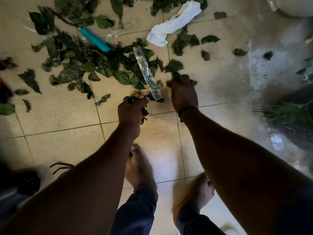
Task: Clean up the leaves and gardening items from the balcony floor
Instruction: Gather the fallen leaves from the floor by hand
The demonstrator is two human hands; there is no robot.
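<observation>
- Dark green, crumpled leaves (pixel 94 68) lie scattered over the beige tiled floor (pixel 67 122), from nine to one o'clock.
- Left hand (pixel 131 111) clutches a leaf bunch.
- Right hand (pixel 183 94) grips more leaves.

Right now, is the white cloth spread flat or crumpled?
Crumpled: the white cloth lies bunched and twisted on the tiled floor among leaves.
</observation>
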